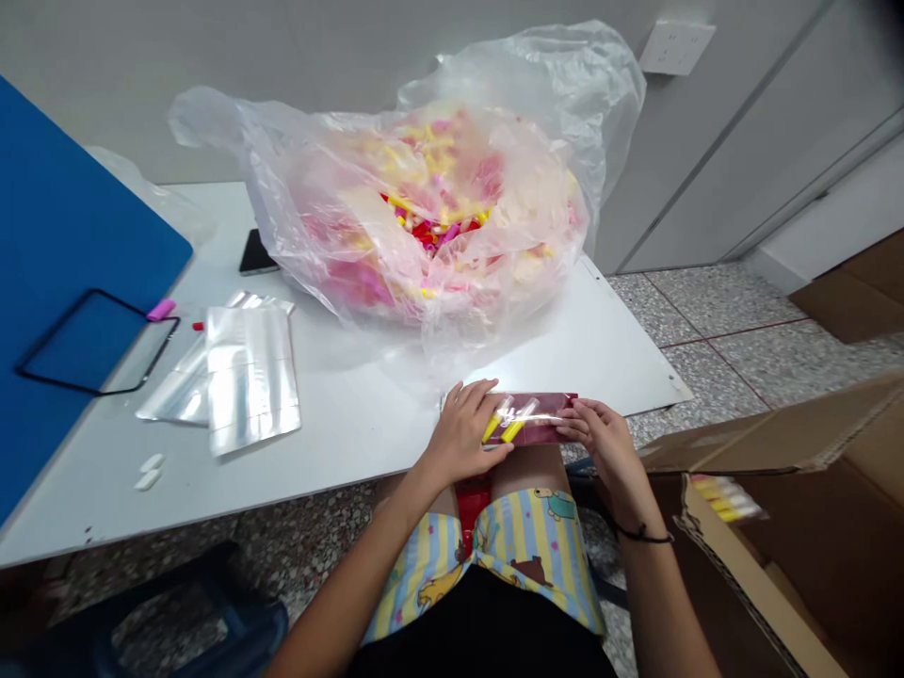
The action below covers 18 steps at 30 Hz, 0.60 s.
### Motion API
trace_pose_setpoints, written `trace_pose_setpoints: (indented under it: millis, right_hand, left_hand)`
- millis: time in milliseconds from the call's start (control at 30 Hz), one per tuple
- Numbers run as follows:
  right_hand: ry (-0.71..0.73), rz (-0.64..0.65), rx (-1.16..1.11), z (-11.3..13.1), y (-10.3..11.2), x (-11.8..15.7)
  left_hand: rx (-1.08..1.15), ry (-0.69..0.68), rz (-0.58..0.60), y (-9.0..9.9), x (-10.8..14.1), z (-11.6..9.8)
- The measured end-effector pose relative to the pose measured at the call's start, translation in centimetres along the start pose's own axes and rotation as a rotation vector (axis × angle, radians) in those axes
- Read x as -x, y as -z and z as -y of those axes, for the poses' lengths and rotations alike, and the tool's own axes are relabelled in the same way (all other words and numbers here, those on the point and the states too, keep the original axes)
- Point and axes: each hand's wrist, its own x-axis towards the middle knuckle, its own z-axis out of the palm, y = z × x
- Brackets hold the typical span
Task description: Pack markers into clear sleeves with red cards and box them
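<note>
Arranging yellow tubes (pixel 513 431) in a clear packet (pixel 549 430) seems the present step; left hand (pixel 460 426) and right hand (pixel 605 441) grip it between them. The next move likely calls for holding it level.

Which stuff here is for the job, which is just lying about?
Likely for the job:
packet with yellow pieces, left hand and right hand on it
big bag of coloured pieces
flat shiny bags
box with a filled packet

Probably just lying about:
phone-like slab
black rectangular loop
</note>
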Motion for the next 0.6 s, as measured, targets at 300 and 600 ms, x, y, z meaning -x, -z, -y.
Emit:
trace_pose_setpoints:
  millis: [300, 600]
  right_hand:
    - [-0.066, 0.064, 0.031, 0.4, 0.9, 0.0]
    - [-0.085, 0.153, 0.043, -1.2, 1.0, 1.9]
  left_hand:
    - [-0.142, 0.194, -0.231, 0.4, 3.0, -1.5]
    - [-0.101, 0.159, -0.048, 0.3, 4.3, -1.1]
